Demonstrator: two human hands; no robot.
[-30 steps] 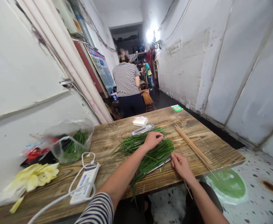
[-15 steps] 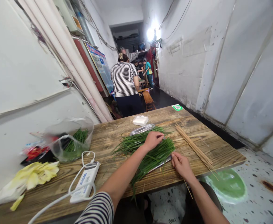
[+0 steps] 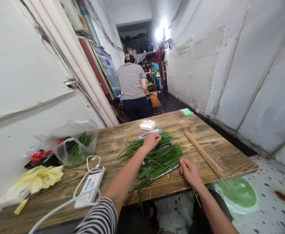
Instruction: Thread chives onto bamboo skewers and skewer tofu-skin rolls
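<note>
Green long leaves in two loose heaps over a metal tray, mid-table, toward the near edge; at the far heap, left hand with fingers curled together over the leaves, impossible to tell whether pinching any; at the cut ends of the near heap, right hand closed in a pinch on a thin stick, with the lower end sticking out below the palm; compared with half a second ago, left hand farther left along the far heap, with more bare metal between the two heaps; right hand in much the same place.

Behind the leaves, a second metal tray, partly covered, contents hidden; beyond it, a white box, contents too small to make out; to the left, a clear plastic bag with more green leaves inside; beside it, yellow leaves and a white power strip; to the right, a bundle of thin sticks flat on the wooden table; farther off, a person in a striped shirt, back turned.
</note>
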